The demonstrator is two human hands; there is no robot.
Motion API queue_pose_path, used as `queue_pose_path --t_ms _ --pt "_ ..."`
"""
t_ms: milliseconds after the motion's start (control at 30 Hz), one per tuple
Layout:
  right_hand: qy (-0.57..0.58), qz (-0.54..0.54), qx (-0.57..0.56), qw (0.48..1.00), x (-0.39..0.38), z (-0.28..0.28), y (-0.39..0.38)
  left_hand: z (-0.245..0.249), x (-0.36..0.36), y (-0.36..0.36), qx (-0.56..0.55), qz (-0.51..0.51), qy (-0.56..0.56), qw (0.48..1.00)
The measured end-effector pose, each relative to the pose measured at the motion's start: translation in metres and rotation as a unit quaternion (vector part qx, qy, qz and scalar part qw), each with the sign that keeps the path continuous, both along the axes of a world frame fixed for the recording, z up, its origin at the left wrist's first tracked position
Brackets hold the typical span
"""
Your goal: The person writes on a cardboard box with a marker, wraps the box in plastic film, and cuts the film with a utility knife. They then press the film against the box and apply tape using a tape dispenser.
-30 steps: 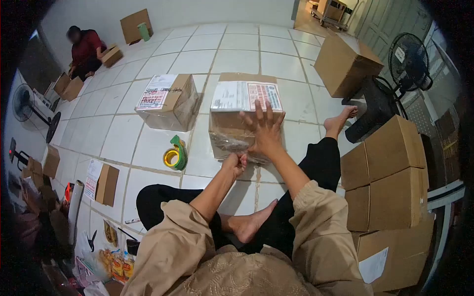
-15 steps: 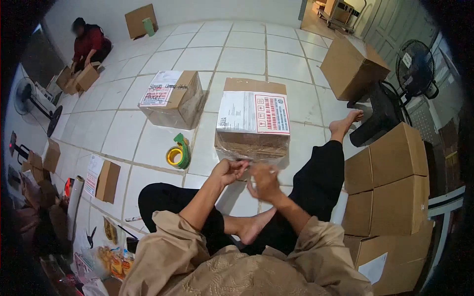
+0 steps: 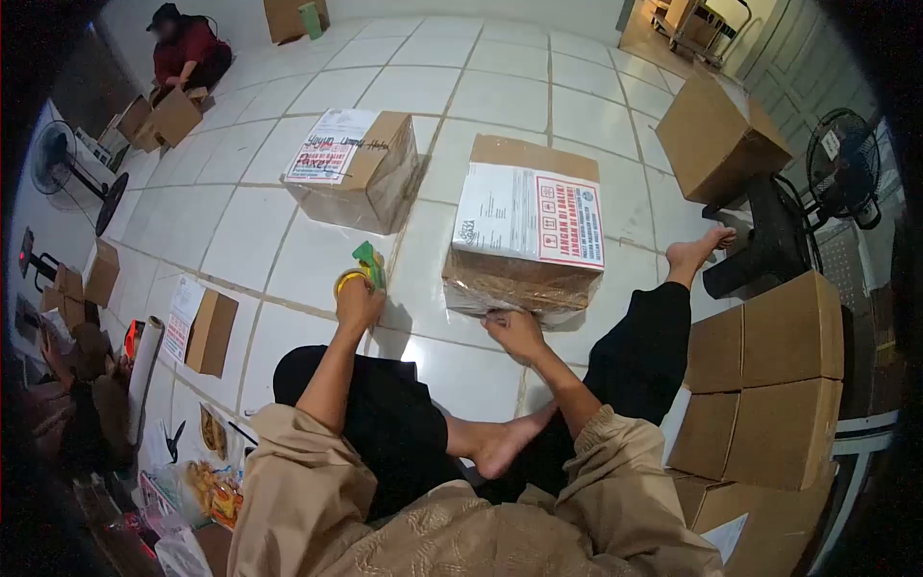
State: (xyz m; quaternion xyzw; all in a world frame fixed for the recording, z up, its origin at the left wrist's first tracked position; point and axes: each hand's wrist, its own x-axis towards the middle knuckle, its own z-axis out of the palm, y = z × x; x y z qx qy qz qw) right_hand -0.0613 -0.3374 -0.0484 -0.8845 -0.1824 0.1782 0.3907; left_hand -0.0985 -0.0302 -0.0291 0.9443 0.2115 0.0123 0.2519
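Observation:
My left hand [image 3: 358, 304] is closed around a green tape dispenser [image 3: 367, 258] with a yellow-cored roll, low over the tiles. In front of me stands a taped cardboard box [image 3: 524, 279], a white and red label [image 3: 510, 212] across its top. At that box's near lower edge, the curled fingers of my right hand [image 3: 515, 335] grip it; the fingertips are partly hidden. Farther left stands another cardboard box [image 3: 370, 183], wrapped in clear tape, with a label and black handwriting on top.
Stacked cartons [image 3: 769, 375] rise at my right, near a black stool [image 3: 755, 240] and a fan [image 3: 841, 163]. A small labelled box [image 3: 212, 332] and a white roll [image 3: 146, 370] lie left. At the far left a person [image 3: 187, 53] handles cartons.
My left hand has left my right hand and moved left onto the tape dispenser. My right hand has moved to the box's lower edge. The view has shifted slightly.

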Motion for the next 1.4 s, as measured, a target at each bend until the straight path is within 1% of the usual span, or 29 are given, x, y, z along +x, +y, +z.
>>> queue_pose_path --t_ms 33,100,133,167,233,267,300,333,367,400,433,467,500,567,633,700,733,767,800,867,933,1067,1167,1233,1267,1300,1333,1367,1400 --pt "0.006 -0.001 -0.002 1.0 -0.002 0.0 0.002 -0.011 0.0 0.0 -0.002 -0.001 0.006 1.0" --pt "-0.011 -0.036 -0.022 0.999 -0.005 0.006 0.006 -0.042 0.008 -0.007 0.229 0.052 -0.013 0.972" --pt "-0.013 -0.034 -0.025 0.999 -0.006 0.009 0.007 -0.046 0.012 -0.011 0.24 0.048 0.075 0.967" --pt "-0.001 -0.045 -0.044 0.998 -0.007 0.011 0.009 -0.063 0.016 -0.007 0.237 0.052 0.072 0.967" --pt "0.004 -0.055 -0.059 0.997 -0.006 0.006 0.01 -0.083 0.023 0.003 0.189 0.082 0.058 0.977" --pt "0.091 -0.065 0.047 0.993 -0.002 -0.012 0.008 -0.077 0.021 0.002 0.192 0.083 0.05 0.977" --pt "0.177 -0.074 0.154 0.969 -0.002 -0.021 0.005 -0.068 0.015 -0.001 0.183 0.083 0.024 0.979" --pt "0.17 -0.076 0.159 0.97 -0.006 -0.019 0.0 -0.057 0.013 -0.005 0.174 0.081 -0.002 0.981" --pt "0.137 -0.09 0.201 0.966 -0.01 -0.016 -0.005 -0.034 0.011 -0.011 0.178 0.076 -0.009 0.981" --pt "0.105 -0.104 0.241 0.959 -0.014 -0.013 -0.011 -0.002 0.004 -0.02 0.088 0.106 -0.037 0.99" --pt "0.101 -0.107 0.244 0.958 -0.021 -0.003 -0.019 0.015 -0.001 -0.027 -0.004 0.134 -0.061 0.989" --pt "0.131 -0.157 0.288 0.936 -0.032 0.016 -0.029 0.009 -0.004 -0.016 0.002 0.116 -0.108 0.987" --pt "0.16 -0.205 0.33 0.908 -0.042 0.029 -0.038 0.013 -0.011 -0.015 0.002 0.111 -0.109 0.988" --pt "0.176 -0.206 0.339 0.901 -0.061 0.033 -0.056 0.038 -0.033 -0.019 -0.2 0.131 -0.2 0.95" --pt "0.188 -0.207 0.348 0.895 -0.078 0.042 -0.062 0.085 -0.069 -0.053 -0.302 0.096 -0.239 0.918" --pt "0.256 -0.142 0.395 0.871 -0.096 0.058 -0.052 0.114 -0.108 -0.085 -0.298 0.045 -0.204 0.931" --pt "0.292 -0.108 0.428 0.849 -0.105 0.07 -0.044 0.108 -0.126 -0.092 -0.286 -0.013 -0.192 0.939" --pt "0.328 -0.071 0.458 0.823 -0.112 0.08 -0.036 0.109 -0.139 -0.098 -0.271 -0.07 -0.18 0.943" --pt "0.368 -0.026 0.524 0.768 -0.118 0.084 -0.031 0.114 -0.15 -0.109 -0.281 -0.092 -0.194 0.936" --pt "0.384 -0.025 0.533 0.754 -0.125 0.081 -0.025 0.121 -0.163 -0.121 -0.287 -0.106 -0.21 0.929" --pt "0.402 -0.024 0.568 0.717 -0.126 0.078 -0.02 0.115 -0.168 -0.12 -0.233 -0.128 -0.253 0.93" --pt "0.377 -0.025 0.561 0.737 -0.126 0.082 -0.027 0.119 -0.17 -0.113 -0.212 -0.152 -0.232 0.937" --pt "0.401 -0.029 0.531 0.746 -0.126 0.084 -0.034 0.127 -0.174 -0.114 -0.186 -0.167 -0.214 0.944" --pt "0.36 -0.055 0.49 0.792 -0.127 0.086 -0.034 0.13 -0.175 -0.119 -0.159 -0.196 -0.238 0.938" --pt "0.361 -0.053 0.488 0.793 -0.122 0.098 -0.035 0.13 -0.176 -0.125 -0.16 -0.193 -0.24 0.938" --pt "0.294 -0.049 0.404 0.865 -0.111 0.114 -0.038 0.129 -0.178 -0.134 -0.135 -0.192 -0.261 0.936" --pt "0.224 -0.042 0.313 0.922 -0.098 0.132 -0.038 0.13 -0.18 -0.144 -0.111 -0.19 -0.281 0.934" --pt "0.19 -0.023 0.285 0.939 -0.086 0.147 -0.036 0.134 -0.18 -0.15 -0.11 -0.188 -0.279 0.935" --pt "0.155 -0.006 0.258 0.954 -0.072 0.158 -0.033 0.14 -0.178 -0.156 -0.122 -0.152 -0.295 0.935"
